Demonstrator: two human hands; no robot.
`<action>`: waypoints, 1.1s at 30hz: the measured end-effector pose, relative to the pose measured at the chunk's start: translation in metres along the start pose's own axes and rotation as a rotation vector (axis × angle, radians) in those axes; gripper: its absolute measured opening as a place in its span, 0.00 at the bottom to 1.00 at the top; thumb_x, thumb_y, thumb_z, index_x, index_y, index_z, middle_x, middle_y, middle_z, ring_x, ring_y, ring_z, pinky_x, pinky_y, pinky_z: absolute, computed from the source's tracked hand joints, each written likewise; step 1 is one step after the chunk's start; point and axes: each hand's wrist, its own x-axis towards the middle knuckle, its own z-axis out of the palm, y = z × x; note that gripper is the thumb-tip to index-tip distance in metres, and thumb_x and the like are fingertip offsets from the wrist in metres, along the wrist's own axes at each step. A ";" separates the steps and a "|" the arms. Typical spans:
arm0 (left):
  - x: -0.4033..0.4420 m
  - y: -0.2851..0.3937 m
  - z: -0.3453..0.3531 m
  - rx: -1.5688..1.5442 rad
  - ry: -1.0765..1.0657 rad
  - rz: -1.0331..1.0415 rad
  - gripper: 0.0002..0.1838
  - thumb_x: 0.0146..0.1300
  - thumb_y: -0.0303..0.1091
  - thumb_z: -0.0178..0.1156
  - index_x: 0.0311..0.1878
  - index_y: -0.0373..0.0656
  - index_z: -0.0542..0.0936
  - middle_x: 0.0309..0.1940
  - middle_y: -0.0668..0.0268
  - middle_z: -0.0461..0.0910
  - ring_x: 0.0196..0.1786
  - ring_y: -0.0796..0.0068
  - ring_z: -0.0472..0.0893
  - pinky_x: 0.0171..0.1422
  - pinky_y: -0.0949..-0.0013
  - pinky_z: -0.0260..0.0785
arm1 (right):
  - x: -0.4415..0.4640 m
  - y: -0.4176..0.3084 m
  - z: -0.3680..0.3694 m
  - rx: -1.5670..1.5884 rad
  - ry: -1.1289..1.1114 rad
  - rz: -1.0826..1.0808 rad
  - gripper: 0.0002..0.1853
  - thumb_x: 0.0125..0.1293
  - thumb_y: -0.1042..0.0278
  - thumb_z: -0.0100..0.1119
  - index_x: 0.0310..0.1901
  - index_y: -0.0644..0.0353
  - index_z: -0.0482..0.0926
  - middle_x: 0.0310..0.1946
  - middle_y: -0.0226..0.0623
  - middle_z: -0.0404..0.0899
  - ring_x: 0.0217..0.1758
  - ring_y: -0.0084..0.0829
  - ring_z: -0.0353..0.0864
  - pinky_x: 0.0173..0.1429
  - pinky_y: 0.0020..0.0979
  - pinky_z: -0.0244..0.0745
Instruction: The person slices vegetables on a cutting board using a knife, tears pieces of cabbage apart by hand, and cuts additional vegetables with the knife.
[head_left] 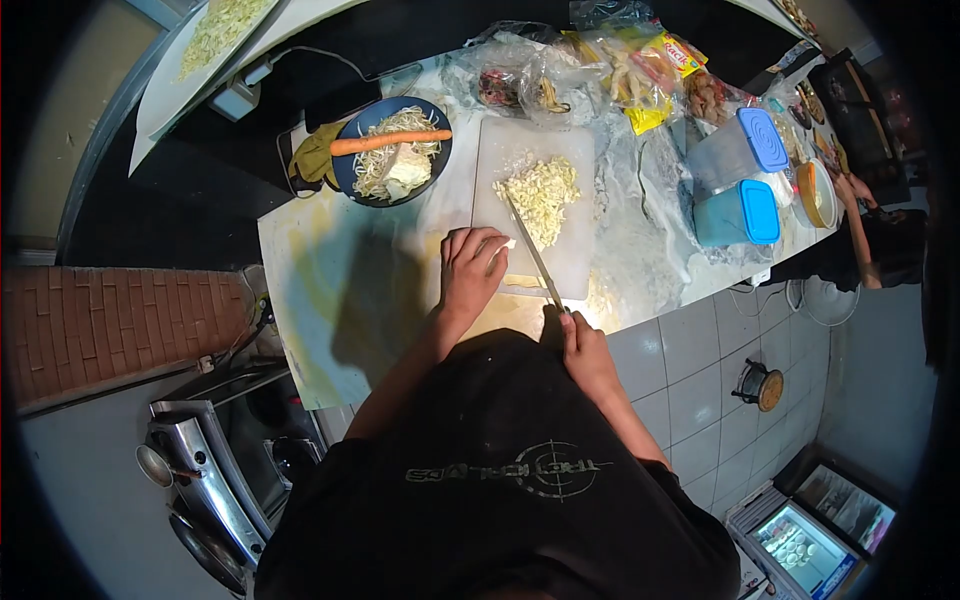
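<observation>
My right hand (583, 345) is closed round the handle of a long kitchen knife (540, 262). Its blade slants up and left across the white cutting board (575, 278), and the tip reaches the edge of a pile of finely chopped pale vegetable (541, 195). At the board's left side, my left hand (470, 270) has its fingers curled together. A small white piece (510, 243), its kind too small to make out, shows at those fingertips, just left of the blade.
A dark blue plate (347, 183) with bean sprouts, a carrot (390, 142) and a cabbage chunk (408, 170) sits left. Plastic bags (545, 85) of food lie behind the board. Blue-lidded containers (735, 213) stand right. Another person's arm (858, 230) shows at far right.
</observation>
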 end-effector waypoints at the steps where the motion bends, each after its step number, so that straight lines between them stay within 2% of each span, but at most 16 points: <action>1: 0.000 0.000 0.000 0.013 0.004 0.009 0.08 0.58 0.29 0.68 0.41 0.47 0.84 0.43 0.71 0.81 0.48 0.65 0.76 0.54 0.62 0.65 | -0.001 -0.002 -0.001 0.016 -0.029 -0.007 0.22 0.80 0.54 0.41 0.45 0.69 0.74 0.26 0.66 0.78 0.37 0.68 0.78 0.41 0.60 0.70; 11: -0.001 -0.004 0.003 -0.036 -0.009 -0.008 0.07 0.58 0.30 0.68 0.40 0.46 0.83 0.43 0.72 0.81 0.49 0.67 0.77 0.54 0.62 0.64 | -0.004 -0.007 0.000 0.039 -0.052 -0.028 0.23 0.80 0.54 0.41 0.44 0.70 0.75 0.23 0.64 0.77 0.32 0.66 0.78 0.37 0.57 0.71; 22: 0.002 -0.001 0.001 -0.052 0.002 0.015 0.06 0.57 0.28 0.68 0.38 0.46 0.83 0.40 0.72 0.80 0.47 0.66 0.76 0.51 0.62 0.66 | 0.006 -0.005 0.015 -0.105 -0.043 -0.060 0.20 0.80 0.57 0.42 0.43 0.70 0.72 0.22 0.63 0.78 0.30 0.66 0.79 0.36 0.59 0.74; 25: 0.003 0.000 0.001 -0.058 0.005 0.010 0.07 0.56 0.24 0.69 0.37 0.43 0.83 0.39 0.68 0.81 0.45 0.63 0.77 0.49 0.62 0.66 | 0.011 -0.005 0.019 -0.115 -0.007 -0.063 0.20 0.80 0.56 0.42 0.43 0.68 0.73 0.22 0.62 0.77 0.29 0.66 0.78 0.33 0.58 0.71; 33: 0.001 -0.001 0.002 -0.057 -0.002 -0.025 0.03 0.58 0.28 0.67 0.34 0.45 0.82 0.38 0.70 0.79 0.45 0.65 0.76 0.50 0.62 0.66 | 0.004 0.001 0.004 -0.106 -0.011 -0.079 0.19 0.80 0.56 0.43 0.41 0.68 0.72 0.20 0.62 0.77 0.29 0.66 0.78 0.33 0.59 0.72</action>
